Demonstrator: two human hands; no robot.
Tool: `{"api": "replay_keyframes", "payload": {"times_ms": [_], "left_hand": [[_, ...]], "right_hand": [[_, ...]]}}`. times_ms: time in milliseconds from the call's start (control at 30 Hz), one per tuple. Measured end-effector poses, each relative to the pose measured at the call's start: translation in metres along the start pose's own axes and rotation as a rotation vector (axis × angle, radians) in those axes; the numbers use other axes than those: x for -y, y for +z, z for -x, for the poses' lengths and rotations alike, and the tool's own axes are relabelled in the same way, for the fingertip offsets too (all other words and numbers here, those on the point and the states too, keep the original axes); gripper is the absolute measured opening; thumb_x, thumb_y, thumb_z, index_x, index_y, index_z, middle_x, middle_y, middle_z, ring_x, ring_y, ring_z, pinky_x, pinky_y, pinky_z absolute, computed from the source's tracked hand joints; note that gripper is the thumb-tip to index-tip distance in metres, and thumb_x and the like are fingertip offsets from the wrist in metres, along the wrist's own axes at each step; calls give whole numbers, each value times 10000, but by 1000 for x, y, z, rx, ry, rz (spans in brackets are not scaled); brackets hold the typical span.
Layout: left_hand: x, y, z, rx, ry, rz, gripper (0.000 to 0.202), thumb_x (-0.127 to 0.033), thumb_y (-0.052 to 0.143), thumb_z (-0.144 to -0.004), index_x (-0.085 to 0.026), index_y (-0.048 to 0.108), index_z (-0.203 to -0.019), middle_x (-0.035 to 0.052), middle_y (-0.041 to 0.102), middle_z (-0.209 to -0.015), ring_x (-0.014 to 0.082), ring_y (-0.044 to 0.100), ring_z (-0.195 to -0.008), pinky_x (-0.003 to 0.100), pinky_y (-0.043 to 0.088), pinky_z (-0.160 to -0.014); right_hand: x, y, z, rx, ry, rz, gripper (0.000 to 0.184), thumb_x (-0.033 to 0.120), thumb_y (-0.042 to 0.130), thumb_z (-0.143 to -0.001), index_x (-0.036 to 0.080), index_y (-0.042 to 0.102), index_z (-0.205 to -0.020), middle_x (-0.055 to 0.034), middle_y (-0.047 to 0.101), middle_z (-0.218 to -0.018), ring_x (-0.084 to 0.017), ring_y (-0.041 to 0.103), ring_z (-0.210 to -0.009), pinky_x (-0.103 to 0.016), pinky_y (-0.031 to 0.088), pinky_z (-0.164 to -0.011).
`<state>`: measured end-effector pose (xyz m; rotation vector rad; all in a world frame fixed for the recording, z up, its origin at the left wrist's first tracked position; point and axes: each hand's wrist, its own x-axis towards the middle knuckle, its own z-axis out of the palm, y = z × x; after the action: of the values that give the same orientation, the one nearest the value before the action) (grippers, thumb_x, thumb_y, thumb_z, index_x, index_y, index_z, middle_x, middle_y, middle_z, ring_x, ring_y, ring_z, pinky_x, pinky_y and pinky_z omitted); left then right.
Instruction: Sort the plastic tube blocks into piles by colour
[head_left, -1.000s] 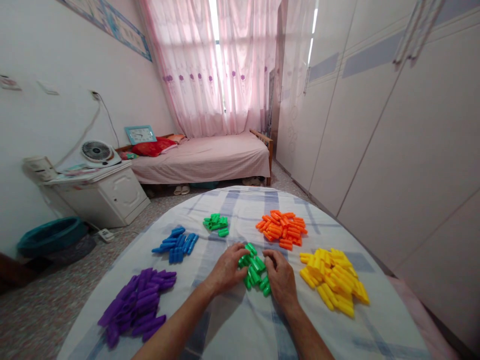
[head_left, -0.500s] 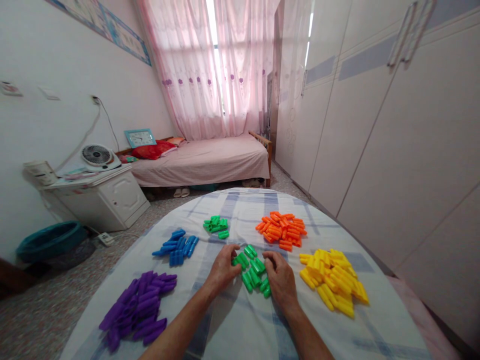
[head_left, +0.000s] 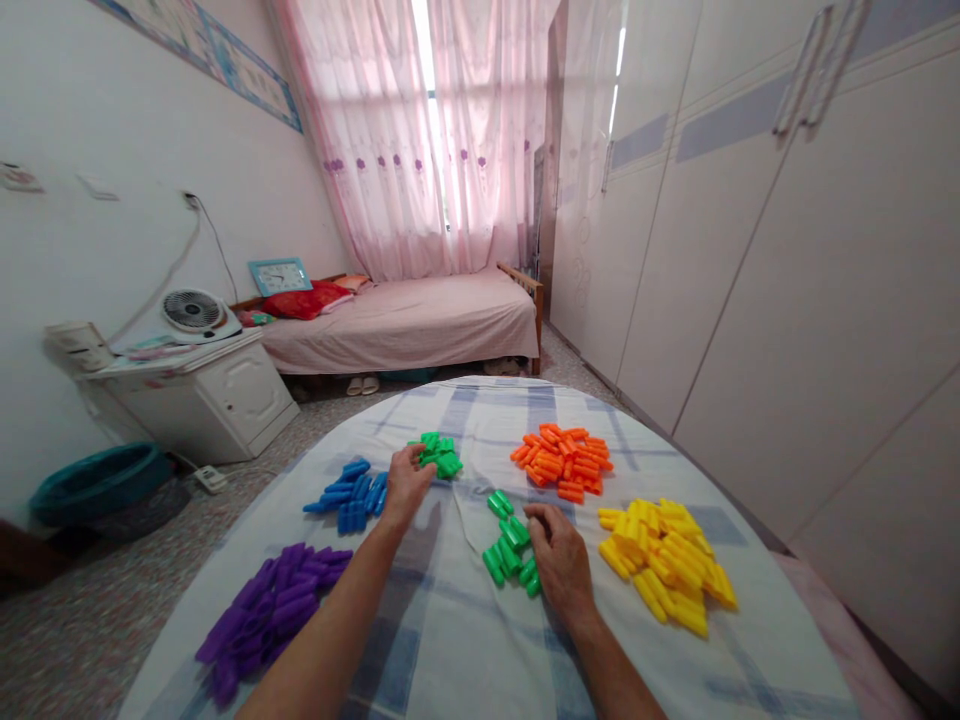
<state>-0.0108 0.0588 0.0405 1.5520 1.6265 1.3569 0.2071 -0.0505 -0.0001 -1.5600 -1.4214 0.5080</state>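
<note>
Beyond the middle of the table, my left hand (head_left: 409, 485) is at the left edge of the far green pile (head_left: 442, 455) of small plastic tube-like pieces. Its thumb and forefinger are apart and I see nothing held between them. My right hand (head_left: 559, 560) rests on the cloth with loosely bent fingers, apart from the thumb, beside the nearer green pieces (head_left: 510, 548). The undersides of its fingers are partly hidden. These nearer pieces lie in a loose cluster, several side by side.
The round table has a checked cloth (head_left: 465, 640). Blue pieces (head_left: 351, 497) and a purple pile (head_left: 259, 615) lie left, partly behind my left arm. Orange pieces (head_left: 566, 460) lie far right of centre, yellow ones (head_left: 667, 560) at right. Beyond are a bed (head_left: 420, 320) and wardrobe (head_left: 750, 300).
My left hand has moved forward and left, from the nearer green cluster to the far green pile. Green pieces have gone from the near cluster, and the far pile looks fuller. My right hand stays put.
</note>
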Motion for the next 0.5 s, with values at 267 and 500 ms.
{"api": "replay_keyframes", "payload": {"times_ms": [267, 500], "left_hand": [[-15, 46, 59, 526, 329, -151, 325, -133, 559, -679, -174, 664, -984, 81, 617, -1095, 207, 563, -1041, 355, 450, -927], [-15, 65, 66, 588, 420, -390, 445, -36, 505, -641, -191, 660, -1029, 76, 590, -1110, 204, 533, -1059, 346, 409, -963]], "right_hand": [[-1, 1, 0, -2, 7, -27, 289, 274, 369, -846, 204, 628, -953, -32, 657, -965, -175, 601, -912, -290, 428, -820], [-1, 0, -1, -7, -6, -49, 287, 275, 363, -842, 205, 628, -926, -36, 657, -943, -178, 601, -889, -293, 430, -809]]}}
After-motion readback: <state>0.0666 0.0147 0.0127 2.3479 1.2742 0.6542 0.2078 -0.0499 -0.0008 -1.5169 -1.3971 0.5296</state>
